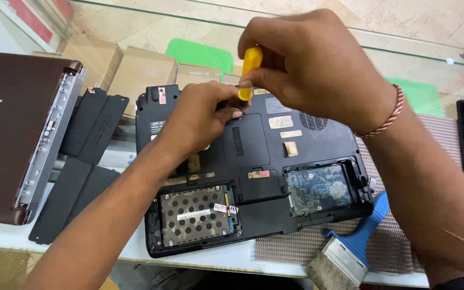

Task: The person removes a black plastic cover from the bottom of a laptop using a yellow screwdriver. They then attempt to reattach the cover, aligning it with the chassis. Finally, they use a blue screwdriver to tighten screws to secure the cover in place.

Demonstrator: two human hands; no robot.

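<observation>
Item one: black laptop (275,161), lying bottom-up on the glass counter (226,258), so I have its underside and bays facing me. Two bays stand uncovered: one at the near left showing a perforated metal drive (194,215), one at the near right showing a circuit board (318,188).

Item two: screwdriver (249,72), yellow handle, held upright over the far edge of the laptop's base. My right hand (312,64) is closed around the handle from above; my left hand (202,115) is curled at the lower end of it, fingertips pinched near the shaft, probably to steady the tip. The tip itself is hidden behind my fingers.

Item three: black cover panels (81,161), lying loose to the left of the laptop.

Item four: brown laptop (17,134), closed, at the far left.

Item five: blue-handled brush (350,247), resting on the mesh mat (393,236) at the right, close by my right arm.
</observation>
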